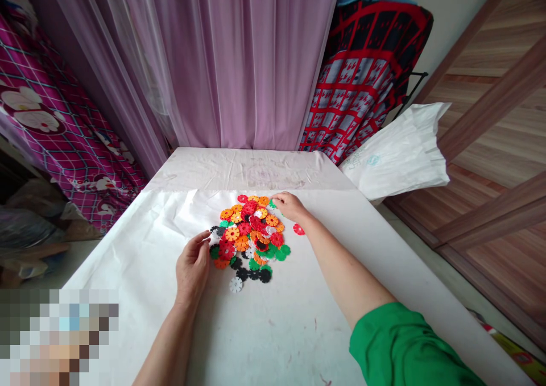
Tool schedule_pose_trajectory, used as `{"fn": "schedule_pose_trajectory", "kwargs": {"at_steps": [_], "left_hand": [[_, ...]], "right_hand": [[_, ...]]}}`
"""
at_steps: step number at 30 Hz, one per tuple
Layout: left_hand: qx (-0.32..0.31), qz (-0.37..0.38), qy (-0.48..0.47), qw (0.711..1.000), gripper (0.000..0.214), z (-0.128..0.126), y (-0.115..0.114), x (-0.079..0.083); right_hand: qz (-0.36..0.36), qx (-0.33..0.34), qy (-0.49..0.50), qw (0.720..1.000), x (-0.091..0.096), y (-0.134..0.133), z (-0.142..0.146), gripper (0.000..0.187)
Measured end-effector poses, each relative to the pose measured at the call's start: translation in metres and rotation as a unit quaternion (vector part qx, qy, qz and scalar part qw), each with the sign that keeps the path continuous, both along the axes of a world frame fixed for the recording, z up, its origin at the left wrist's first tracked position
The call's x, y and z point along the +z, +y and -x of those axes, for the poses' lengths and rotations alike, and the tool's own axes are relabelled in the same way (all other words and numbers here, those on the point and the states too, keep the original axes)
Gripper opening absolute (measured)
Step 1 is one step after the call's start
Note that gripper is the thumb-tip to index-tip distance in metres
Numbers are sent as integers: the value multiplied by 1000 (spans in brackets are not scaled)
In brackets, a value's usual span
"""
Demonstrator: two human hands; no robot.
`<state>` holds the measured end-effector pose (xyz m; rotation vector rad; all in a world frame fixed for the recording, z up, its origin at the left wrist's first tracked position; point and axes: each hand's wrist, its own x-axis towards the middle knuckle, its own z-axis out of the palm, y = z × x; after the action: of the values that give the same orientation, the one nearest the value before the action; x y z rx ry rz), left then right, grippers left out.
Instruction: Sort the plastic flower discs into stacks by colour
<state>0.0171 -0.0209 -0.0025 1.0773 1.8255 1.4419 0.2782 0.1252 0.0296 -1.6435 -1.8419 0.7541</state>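
A pile of flat plastic snowflake discs [249,232] in red, orange, green, black and white lies on the white-covered table [273,329]. My left hand [193,266] rests at the pile's near left edge, fingers curled against a white disc there. My right hand [290,206] reaches to the pile's far right corner, fingers bent over a green disc; whether it grips it I cannot make out. One red disc [299,229] lies alone just right of my right forearm, and a white disc [236,285] sits apart at the pile's near side.
Purple curtains [222,62] hang behind the table. A red and black patterned cloth [362,73] drapes over a rack at the back right, with a white plastic bag [401,153] beside it. Pink patterned bedding [51,119] is at the left. Wooden floor lies to the right.
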Motion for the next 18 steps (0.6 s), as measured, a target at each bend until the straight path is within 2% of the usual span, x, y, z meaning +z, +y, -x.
{"fn": "schedule_pose_trajectory", "kwargs": {"at_steps": [2, 6, 12, 18], "left_hand": [[-1, -1, 6, 1000, 30, 0, 0, 0], [-1, 0, 15, 1000, 31, 1, -1, -1], [-7, -7, 25, 1000, 32, 2, 1, -4], [0, -4, 20, 1000, 31, 1, -1, -1]], "right_hand": [[42, -42, 21, 998, -2, 4, -18, 21], [69, -64, 24, 995, -11, 8, -42, 16], [70, -57, 0, 996, -28, 12, -47, 11], [60, -41, -44, 996, -31, 11, -51, 18]]}}
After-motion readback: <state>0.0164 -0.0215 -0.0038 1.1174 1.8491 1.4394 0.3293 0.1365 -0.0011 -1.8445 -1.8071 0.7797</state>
